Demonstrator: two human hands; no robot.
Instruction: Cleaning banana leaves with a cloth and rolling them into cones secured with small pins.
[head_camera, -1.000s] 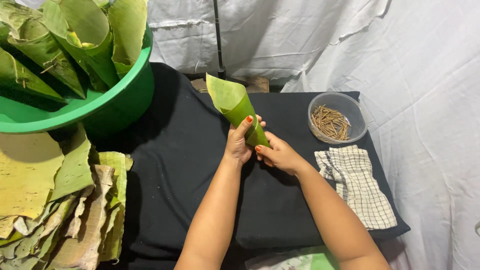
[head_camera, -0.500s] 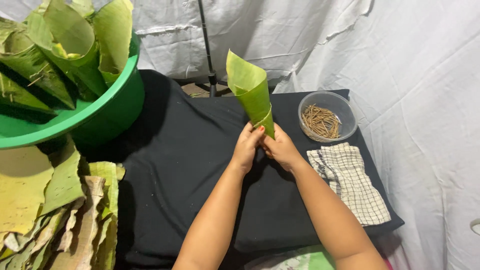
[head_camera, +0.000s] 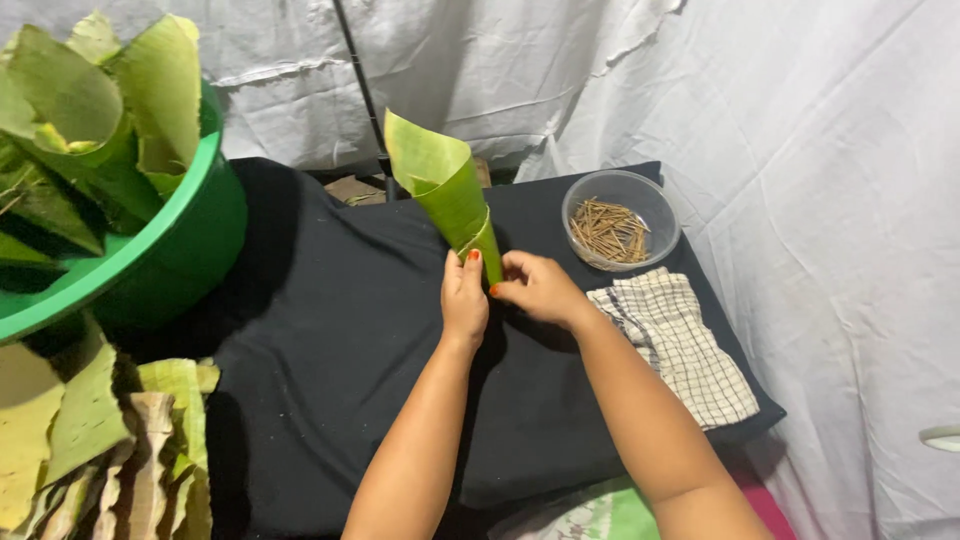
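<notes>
Head view: both hands (head_camera: 510, 295) pinching leaf cone (head_camera: 447, 190); clear bowl (head_camera: 660, 205) of, seemingly, sticks (head_camera: 610, 230).

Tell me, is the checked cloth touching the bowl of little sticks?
Touching, or very nearly. In the head view the checked cloth has its top edge right against the clear bowl's near rim, with no black table showing between them.

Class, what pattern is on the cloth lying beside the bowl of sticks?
The cloth is white with a dark checked grid, seen in the head view.

Makeshift craft workspace: white sheet backdrop (head_camera: 800, 120), black-draped surface (head_camera: 330, 340), green basin (head_camera: 180, 260) of leaves, cut leaf stack (head_camera: 90, 440).
</notes>
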